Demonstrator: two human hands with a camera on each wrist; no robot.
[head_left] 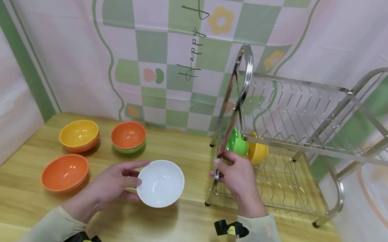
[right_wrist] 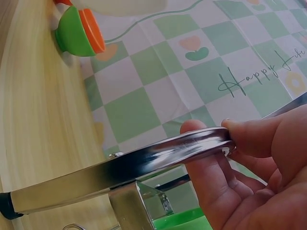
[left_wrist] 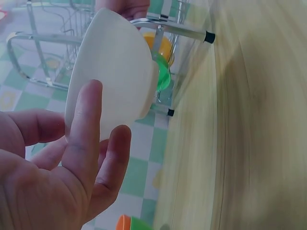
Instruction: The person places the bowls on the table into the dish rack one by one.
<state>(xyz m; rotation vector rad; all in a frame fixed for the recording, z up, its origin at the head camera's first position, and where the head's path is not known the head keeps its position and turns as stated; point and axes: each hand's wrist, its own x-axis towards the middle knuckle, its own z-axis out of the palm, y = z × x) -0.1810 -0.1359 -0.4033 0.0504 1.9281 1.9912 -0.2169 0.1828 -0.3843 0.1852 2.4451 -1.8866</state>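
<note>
My left hand [head_left: 116, 183] pinches a white bowl [head_left: 161, 184] by its left rim, above the table and tilted so its inside faces the head camera. In the left wrist view the bowl [left_wrist: 112, 67] shows side-on, with fingers against its outside. My right hand [head_left: 239, 180] grips the front left post of a metal two-tier dish rack [head_left: 226, 143]; the right wrist view has thumb and fingers around the curved tube [right_wrist: 192, 143]. Just behind that hand, a green bowl [head_left: 237, 144] and a yellow bowl [head_left: 259, 152] stand on the rack's lower tier, partly hidden.
On the table's left are a yellow bowl [head_left: 79, 134] stacked on an orange one, an orange bowl [head_left: 65, 173] in front, and an orange bowl [head_left: 128, 135] nested in a green one. A patterned curtain [head_left: 175, 49] hangs behind. The rack's upper tier [head_left: 295, 112] overhangs the lower.
</note>
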